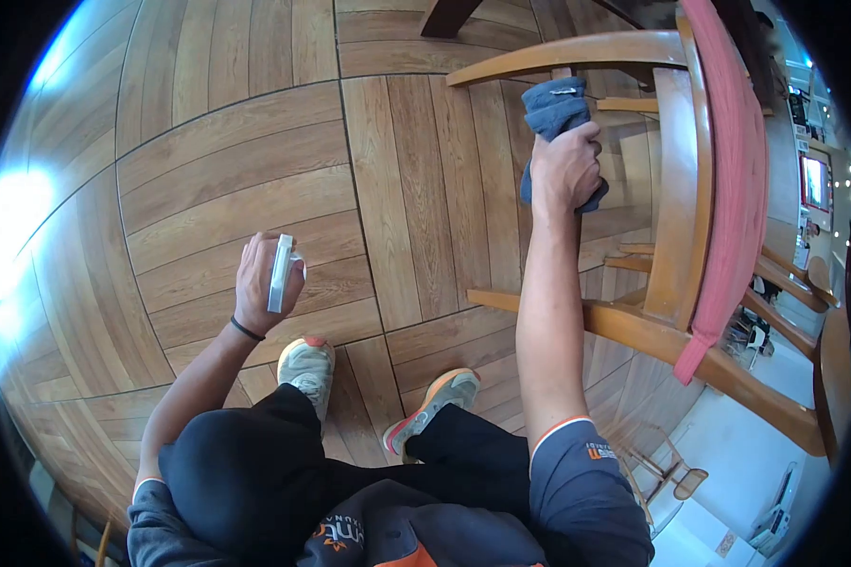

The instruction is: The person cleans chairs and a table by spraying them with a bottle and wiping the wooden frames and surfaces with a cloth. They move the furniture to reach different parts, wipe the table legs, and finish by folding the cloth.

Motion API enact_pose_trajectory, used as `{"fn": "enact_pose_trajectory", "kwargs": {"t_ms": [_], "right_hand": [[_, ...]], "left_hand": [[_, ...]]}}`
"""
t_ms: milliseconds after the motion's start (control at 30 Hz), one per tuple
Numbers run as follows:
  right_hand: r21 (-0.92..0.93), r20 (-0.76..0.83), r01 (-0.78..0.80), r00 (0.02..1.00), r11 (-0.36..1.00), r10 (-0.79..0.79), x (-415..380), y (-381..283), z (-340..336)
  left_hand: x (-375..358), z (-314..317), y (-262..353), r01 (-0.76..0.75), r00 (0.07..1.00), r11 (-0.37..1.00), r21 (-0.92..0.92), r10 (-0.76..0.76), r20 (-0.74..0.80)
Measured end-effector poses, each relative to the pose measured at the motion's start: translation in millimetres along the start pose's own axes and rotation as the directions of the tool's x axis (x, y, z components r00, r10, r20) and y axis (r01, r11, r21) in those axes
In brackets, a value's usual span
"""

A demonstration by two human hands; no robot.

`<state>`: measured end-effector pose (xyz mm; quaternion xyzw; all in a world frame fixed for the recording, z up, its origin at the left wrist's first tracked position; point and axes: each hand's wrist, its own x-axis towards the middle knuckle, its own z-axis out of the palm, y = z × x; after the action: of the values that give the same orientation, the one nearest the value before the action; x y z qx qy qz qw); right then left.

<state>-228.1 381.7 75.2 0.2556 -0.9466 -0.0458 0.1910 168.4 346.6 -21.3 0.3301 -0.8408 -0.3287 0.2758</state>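
My right hand (pixel 565 170) grips a bunched blue-grey cloth (pixel 556 109), arm stretched forward. The cloth sits against a wooden bar of the chair (pixel 679 170), with folds sticking out on both sides of the fist. Lower on the left, my left hand (pixel 255 274) is closed round a slim white, box-edged object (pixel 280 272) with a small pale curved part at its side; its kind does not show. That hand is held in front of my knee, over the floor, with a dark band round the wrist.
A pink cloth cover (pixel 733 180) lies along the chair. Wood-look tiles make up the floor (pixel 255 132). My shoes (pixel 307 369) stand close to the chair's lower bar. Another wooden chair (pixel 671 472) and a lit screen (pixel 815 182) show farther off at the right.
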Motion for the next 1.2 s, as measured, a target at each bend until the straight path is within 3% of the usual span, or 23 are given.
{"fn": "enact_pose_trajectory", "kwargs": {"t_ms": [133,167,300,433,533,667,800,833,967,1000,1067,1200], "right_hand": [[0.055,-0.074,0.064,0.995,0.996,-0.06,32.9,-23.6,6.8],[0.083,-0.017,0.062,0.998,0.995,-0.06,42.6,-28.6,6.0],[0.09,-0.036,0.096,0.995,0.991,-0.093,48.9,-30.0,6.9],[0.06,-0.055,0.192,0.98,0.979,-0.189,23.8,-4.5,2.7],[0.122,0.055,0.122,0.99,0.985,-0.13,-3.5,15.0,-3.9],[0.006,-0.091,0.209,0.974,0.978,-0.208,-42.3,45.3,-2.4],[-0.071,-0.117,0.191,0.973,0.979,-0.198,-69.6,66.2,-0.7],[-0.08,-0.053,0.164,0.984,0.983,-0.169,-76.4,69.1,-5.1],[-0.006,-0.113,0.16,0.981,0.987,-0.16,-102.8,82.9,-9.3],[0.081,-0.113,0.18,0.979,0.98,-0.17,-108.1,86.3,-11.3],[0.073,-0.203,0.25,0.952,0.966,-0.231,-121.4,89.9,-10.4],[0.108,-0.228,0.524,0.84,0.845,-0.492,-136.4,106.4,-8.8]], "left_hand": [[-7.8,-1.2,-3.3,0.012,1.0,1.0,-0.007,-0.012,0.001],[-8.0,-1.9,-2.6,0.005,1.0,1.0,-0.001,-0.005,0.003],[-11.1,-2.5,-4.8,0.02,1.0,0.999,0.028,-0.021,0.022],[-9.2,-2.8,-5.2,0.003,1.0,1.0,-0.007,-0.003,0.003],[-9.1,-4.8,-3.3,0.007,1.0,1.0,-0.001,-0.007,0.0],[-13.3,-6.7,-2.4,-0.002,1.0,1.0,0.016,0.003,-0.013],[-17.1,-2.9,-1.0,0.039,0.998,0.999,0.017,-0.038,-0.053],[-18.0,-1.5,0.1,0.061,0.996,0.998,0.016,-0.06,-0.07],[-18.3,1.8,3.5,0.03,0.997,0.999,0.03,-0.028,-0.07],[-16.7,2.3,7.2,0.063,0.997,0.997,0.04,-0.061,-0.047],[-17.7,6.8,7.1,0.073,0.996,0.997,0.009,-0.073,-0.056],[-23.0,11.9,2.2,0.114,0.992,0.994,-0.005,-0.114,-0.055]]}}
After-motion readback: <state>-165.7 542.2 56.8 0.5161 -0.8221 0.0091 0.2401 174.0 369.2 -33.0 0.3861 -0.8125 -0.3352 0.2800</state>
